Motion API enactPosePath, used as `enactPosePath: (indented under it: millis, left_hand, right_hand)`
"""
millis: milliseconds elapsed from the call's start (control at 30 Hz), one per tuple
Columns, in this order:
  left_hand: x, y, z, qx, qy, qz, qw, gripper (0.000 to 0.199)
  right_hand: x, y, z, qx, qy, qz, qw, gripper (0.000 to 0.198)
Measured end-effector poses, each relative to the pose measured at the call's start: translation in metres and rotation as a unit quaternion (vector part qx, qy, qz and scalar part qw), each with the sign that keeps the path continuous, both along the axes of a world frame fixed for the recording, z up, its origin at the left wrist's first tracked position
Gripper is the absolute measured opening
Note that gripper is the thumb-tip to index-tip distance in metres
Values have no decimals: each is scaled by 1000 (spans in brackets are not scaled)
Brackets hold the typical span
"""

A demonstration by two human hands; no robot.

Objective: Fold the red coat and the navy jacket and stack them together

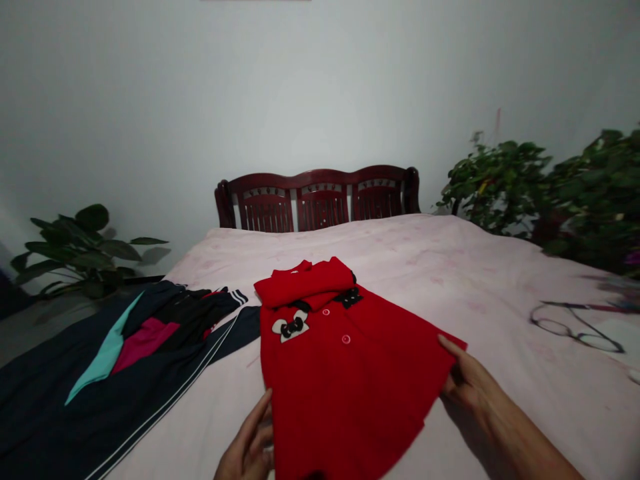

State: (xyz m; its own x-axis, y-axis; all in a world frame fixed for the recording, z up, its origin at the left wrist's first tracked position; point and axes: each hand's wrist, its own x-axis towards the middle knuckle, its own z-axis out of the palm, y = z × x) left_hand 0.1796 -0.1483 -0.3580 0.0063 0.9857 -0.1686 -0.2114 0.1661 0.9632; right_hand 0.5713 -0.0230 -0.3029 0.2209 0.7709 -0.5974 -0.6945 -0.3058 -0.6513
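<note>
A red coat (350, 387) lies front up before me on the bed, its sleeves folded across the top near the collar. It has round red buttons, a white patch with a black bow on one side and a black bow on the other. My right hand (467, 380) pinches the lower right corner of the hem, thumb on top and fingers underneath. At the lower left edge, my left hand (250, 440) grips the cloth, its fingers partly hidden by the coat. The near end of the coat runs out of the picture.
Dark clothes (165, 373) with white stripes, turquoise and magenta parts lie at left. Glasses (575, 330) rest on the pink bedsheet (490, 293) at right. A dark wooden headboard (320, 200) stands behind, with leafy plants (500, 180) at right and another plant (85, 247) at left.
</note>
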Motion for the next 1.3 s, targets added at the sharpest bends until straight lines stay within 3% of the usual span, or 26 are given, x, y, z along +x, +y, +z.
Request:
enactPosePath:
  millis: [67, 100, 133, 167, 200, 233, 267, 333, 367, 400, 467, 567, 633, 667, 767, 833, 967, 1033, 1100, 1200, 1267, 1300]
  left_hand:
    - [9, 9, -14, 138, 115, -20, 984, 69]
    - [12, 15, -21, 204, 178, -37, 962, 67]
    - [14, 22, -25, 263, 244, -59, 931, 70]
    - [16, 29, -28, 312, 313, -80, 893, 75]
    - [18, 36, -28, 349, 382, -97, 850, 80]
    - [19, 42, -26, 373, 449, -111, 804, 85]
    - [21, 49, -22, 387, 510, -121, 759, 90]
    - [26, 60, -9, 385, 607, -132, 683, 96]
    - [28, 65, -3, 374, 644, -133, 654, 99]
    - [31, 70, 3, 364, 673, -133, 630, 101]
    - [35, 79, 10, 343, 707, -131, 605, 104]
    - [36, 92, 8, 326, 702, -131, 620, 99]
    - [35, 98, 3, 328, 672, -130, 651, 92]
    - [33, 100, 0, 329, 653, -130, 670, 89]
    - [30, 105, -2, 321, 588, -122, 732, 78]
    - [29, 110, 4, 310, 545, -108, 772, 72]
    - [26, 132, 46, 307, 477, -92, 819, 64]
    - [22, 144, 81, 316, 466, -86, 822, 60]
    - [14, 149, 120, 326, 449, -75, 829, 54]
    - [-10, 131, 164, 315, 387, -47, 866, 45]
    - [-30, 102, 170, 278, 338, -22, 899, 43]
    - [-41, 86, 165, 256, 318, -12, 913, 43]
  right_hand:
    - [-4, 10, 4, 26, -68, -16, 997, 26]
    - [-7, 14, 6, 60, -134, -39, 988, 30]
    - [-10, 16, 9, 103, -228, -58, 967, 33]
    - [-13, 16, 11, 148, -344, -62, 925, 35]
    - [-17, 16, 13, 188, -470, -41, 862, 35]
    - [-22, 15, 14, 221, -585, 11, 781, 34]
    - [-27, 14, 15, 245, -672, 91, 693, 33]
    - [-35, 14, 15, 285, -745, 279, 536, 37]
    - [-36, 15, 14, 302, -742, 357, 481, 41]
    - [-35, 18, 11, 316, -725, 415, 449, 43]
    - [-24, 27, 5, 336, -694, 459, 441, 40]
    - [3, 38, -7, 366, -707, 410, 446, 42]
    - [17, 39, -12, 392, -710, 385, 440, 41]
    - [20, 38, -13, 410, -696, 378, 452, 42]
    - [16, 32, -9, 466, -616, 344, 534, 46]
    - [6, 33, -5, 504, -589, 325, 542, 49]
    - [-16, 50, 3, 539, -609, 338, 474, 34]
    - [-26, 58, 13, 524, -617, 340, 478, 26]
    - [-33, 55, 31, 522, -617, 312, 500, 23]
    - [-40, 25, 67, 558, -619, 239, 498, 25]
    - [-43, -11, 84, 581, -631, 225, 462, 28]
    - [-45, -31, 87, 589, -636, 238, 438, 28]
